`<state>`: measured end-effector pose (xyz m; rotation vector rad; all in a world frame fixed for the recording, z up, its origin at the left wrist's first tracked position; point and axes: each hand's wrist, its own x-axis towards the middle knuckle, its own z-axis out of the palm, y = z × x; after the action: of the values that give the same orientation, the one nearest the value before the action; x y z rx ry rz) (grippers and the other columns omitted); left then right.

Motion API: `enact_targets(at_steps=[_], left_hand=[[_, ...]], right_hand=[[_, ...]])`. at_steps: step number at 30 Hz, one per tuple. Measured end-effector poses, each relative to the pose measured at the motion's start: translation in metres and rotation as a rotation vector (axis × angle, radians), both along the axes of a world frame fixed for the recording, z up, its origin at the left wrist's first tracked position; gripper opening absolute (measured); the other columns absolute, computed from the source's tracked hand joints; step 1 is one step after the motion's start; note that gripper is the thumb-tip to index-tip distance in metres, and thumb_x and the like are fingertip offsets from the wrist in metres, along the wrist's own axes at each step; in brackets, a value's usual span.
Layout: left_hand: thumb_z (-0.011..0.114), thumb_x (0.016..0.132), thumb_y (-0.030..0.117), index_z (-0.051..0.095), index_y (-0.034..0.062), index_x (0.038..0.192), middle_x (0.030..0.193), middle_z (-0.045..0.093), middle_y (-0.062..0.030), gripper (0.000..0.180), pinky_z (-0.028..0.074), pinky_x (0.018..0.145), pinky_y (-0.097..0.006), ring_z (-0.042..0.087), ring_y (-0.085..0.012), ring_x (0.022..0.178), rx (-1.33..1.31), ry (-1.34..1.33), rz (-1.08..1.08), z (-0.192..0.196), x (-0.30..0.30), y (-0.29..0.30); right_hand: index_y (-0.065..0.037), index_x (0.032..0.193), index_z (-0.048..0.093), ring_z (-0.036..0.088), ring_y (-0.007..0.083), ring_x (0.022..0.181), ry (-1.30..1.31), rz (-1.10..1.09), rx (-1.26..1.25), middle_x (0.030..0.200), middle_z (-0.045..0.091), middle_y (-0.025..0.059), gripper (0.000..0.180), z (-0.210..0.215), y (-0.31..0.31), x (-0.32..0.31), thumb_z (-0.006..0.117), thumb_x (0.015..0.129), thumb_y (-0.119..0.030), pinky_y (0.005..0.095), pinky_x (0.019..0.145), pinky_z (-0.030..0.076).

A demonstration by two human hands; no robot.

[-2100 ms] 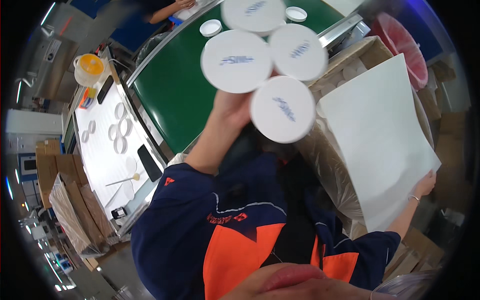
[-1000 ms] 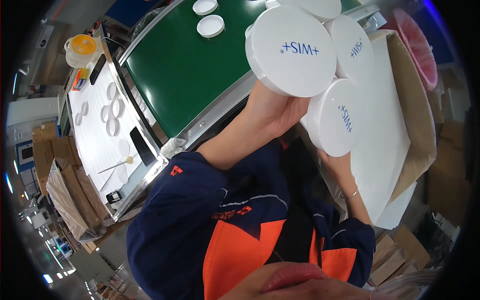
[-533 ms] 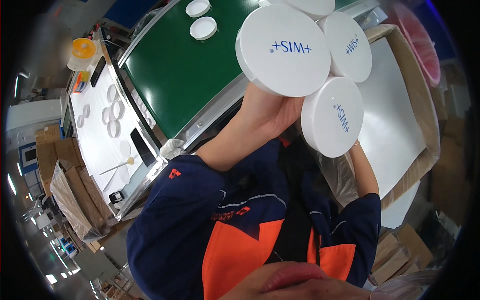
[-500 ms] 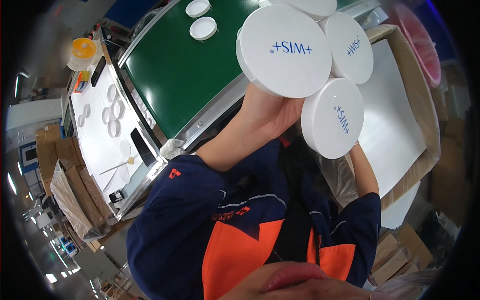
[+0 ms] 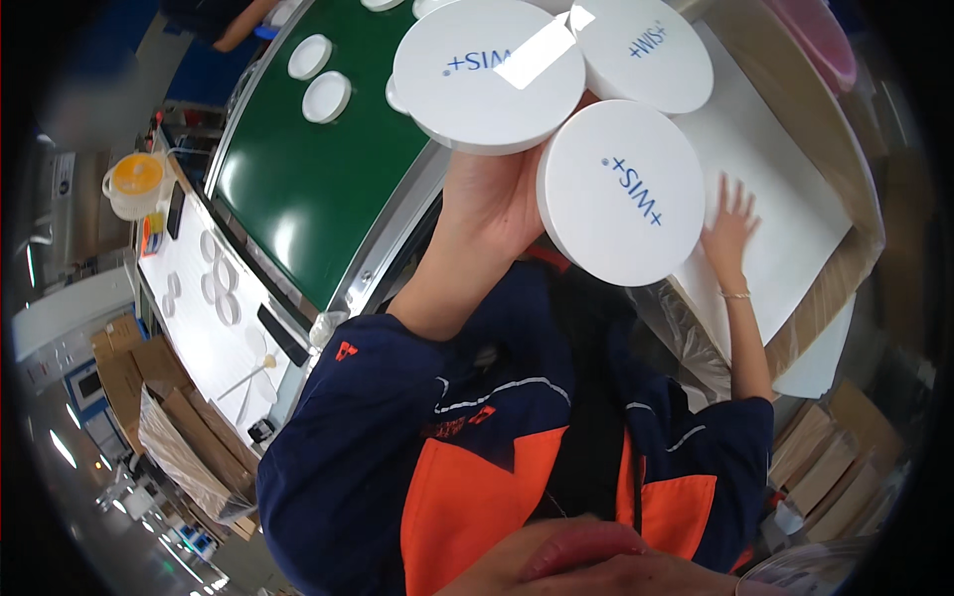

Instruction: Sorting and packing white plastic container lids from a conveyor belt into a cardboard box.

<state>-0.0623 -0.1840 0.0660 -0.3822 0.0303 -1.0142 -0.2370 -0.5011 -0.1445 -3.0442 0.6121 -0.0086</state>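
My left hand [image 5: 492, 199] is raised and grips a cluster of three white round lids with blue print: a large one [image 5: 487, 74], one behind it [image 5: 641, 55] and one lower right [image 5: 621, 194]. My right hand [image 5: 728, 221] lies flat, fingers spread, on a white sheet [image 5: 795, 169] that sits inside a cardboard box [image 5: 825, 318]. The lids hide part of the sheet and the box's near corner.
A green conveyor belt [image 5: 318, 179] runs at upper left with two white lids [image 5: 327, 96] on it. Left of it is a white table [image 5: 214, 328] with rings and a yellow-lidded jug [image 5: 134, 184]. Cardboard stacks [image 5: 189, 447] stand lower left. Another person's arm [image 5: 243, 20] shows at the top.
The white sheet, earlier held up by its edge in my right hand, now lies in the box under my flat palm. The lids in my left hand came nearer the camera.
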Motion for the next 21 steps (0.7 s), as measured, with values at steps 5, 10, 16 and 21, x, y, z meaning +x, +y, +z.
enact_targets(at_steps=[5,10,16,21], left_hand=[[0.059,0.091,0.015,0.049,0.0021,0.125,0.121,0.058,-0.0120,0.038,0.049,0.095,-0.045,0.060,-0.0244,0.107,0.716,-0.642,0.313,-0.035,0.003,-0.066],[0.057,0.079,-0.004,0.058,0.0038,0.102,0.087,0.053,-0.0062,0.024,0.047,0.072,-0.030,0.056,-0.0171,0.081,0.933,-1.668,0.348,-0.116,0.007,-0.183],[0.054,0.077,-0.006,0.057,0.0070,0.105,0.100,0.051,-0.0160,0.032,0.049,0.079,-0.042,0.055,-0.0310,0.095,1.072,-2.588,0.414,-0.191,0.017,-0.215],[0.050,0.078,-0.002,0.049,0.0104,0.115,0.109,0.049,-0.0202,0.038,0.048,0.082,-0.047,0.051,-0.0394,0.102,1.214,-2.813,-0.014,-0.241,0.025,-0.182]], right_hand=[[-0.022,0.151,0.018,0.010,0.0491,0.139,0.137,-0.352,-0.032,0.153,0.013,0.0244,0.089,-0.002,-0.039,-0.072,0.058,0.081,-0.060,0.0691,0.105,0.010],[-0.022,0.151,0.016,0.006,0.0494,0.140,0.020,-0.291,0.117,0.155,0.006,0.0234,0.091,-0.053,-0.042,-0.066,0.057,0.081,-0.062,0.0707,0.104,0.010],[-0.022,0.151,0.017,0.005,0.0482,0.140,-0.095,-0.231,-0.010,0.155,0.003,0.0221,0.087,-0.071,-0.052,-0.067,0.053,0.083,-0.063,0.0746,0.100,0.011],[-0.022,0.150,0.019,0.008,0.0453,0.140,-0.017,-0.153,-0.040,0.155,0.007,0.0186,0.080,-0.060,-0.048,-0.080,0.052,0.087,-0.059,0.0725,0.102,0.013]])
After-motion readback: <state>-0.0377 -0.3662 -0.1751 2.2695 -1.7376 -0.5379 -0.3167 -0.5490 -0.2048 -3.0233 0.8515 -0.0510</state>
